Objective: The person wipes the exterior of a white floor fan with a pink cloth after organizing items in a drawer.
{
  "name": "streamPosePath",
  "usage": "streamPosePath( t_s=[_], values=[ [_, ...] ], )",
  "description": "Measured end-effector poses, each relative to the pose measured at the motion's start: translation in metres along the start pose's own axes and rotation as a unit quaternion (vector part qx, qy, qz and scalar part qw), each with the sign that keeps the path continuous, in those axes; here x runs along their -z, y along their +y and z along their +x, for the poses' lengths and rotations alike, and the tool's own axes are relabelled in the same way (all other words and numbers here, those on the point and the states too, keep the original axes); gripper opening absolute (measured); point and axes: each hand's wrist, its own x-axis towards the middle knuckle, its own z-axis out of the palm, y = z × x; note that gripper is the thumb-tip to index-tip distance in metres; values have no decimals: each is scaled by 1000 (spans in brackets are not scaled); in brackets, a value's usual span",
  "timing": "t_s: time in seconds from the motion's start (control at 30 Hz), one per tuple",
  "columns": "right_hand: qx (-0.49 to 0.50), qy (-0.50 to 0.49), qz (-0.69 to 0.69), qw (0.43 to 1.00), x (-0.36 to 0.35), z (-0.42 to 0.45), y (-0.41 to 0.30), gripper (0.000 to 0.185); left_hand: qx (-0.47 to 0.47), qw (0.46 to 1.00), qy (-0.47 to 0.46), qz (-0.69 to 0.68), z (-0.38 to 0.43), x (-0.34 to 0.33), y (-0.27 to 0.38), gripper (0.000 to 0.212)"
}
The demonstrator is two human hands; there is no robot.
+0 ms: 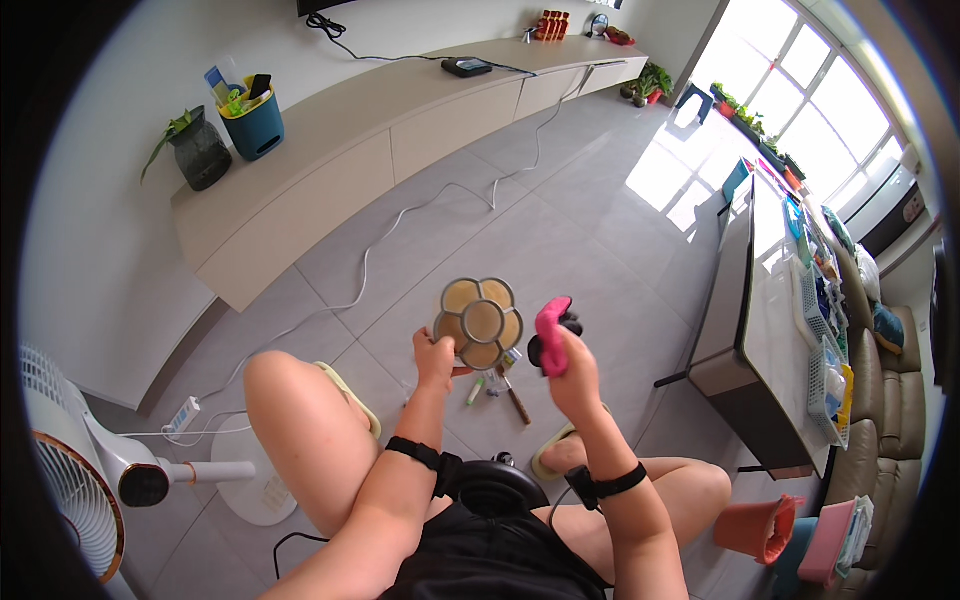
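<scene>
My left hand (435, 360) grips the lower left edge of a flower-shaped piece (484, 321), with grey rims around a round centre and several tan petal sections. I hold it above the tiled floor. My right hand (576, 375), just to its right, is closed around a bright pink object (553, 330) with black parts; blur leaves its exact kind unclear. Below and between my hands, a brown-handled tool (517, 405) and a green-and-white tube (475, 391) lie on the floor. Some small items beside them are partly hidden.
A white fan (82, 480) stands at my left, near a power strip (182, 418) with a trailing white cable. Ahead runs a low wall cabinet (450, 127). At my right are a table (772, 360) with baskets, an orange bin (750, 526) and a sofa (896, 420).
</scene>
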Motion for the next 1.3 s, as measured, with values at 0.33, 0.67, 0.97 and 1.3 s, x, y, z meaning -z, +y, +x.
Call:
streamPosePath(
  t_s=[0.33,0.67,0.97,1.3],
  values=[
    [3,-302,-426,853,-35,-9,32,8,-97,935,-215,265,-9,-10,32,68],
    [-40,-108,-226,967,-71,1,0,14,-248,943,-223,14,-28,-20,18,97],
    [-117,-198,-224,947,-77,-10,9,25,-309,902,-169,250,-7,-10,7,76],
    [-99,-271,-69,955,-78,-4,14,33,-254,942,-172,139,-1,1,2,75]
  ],
)
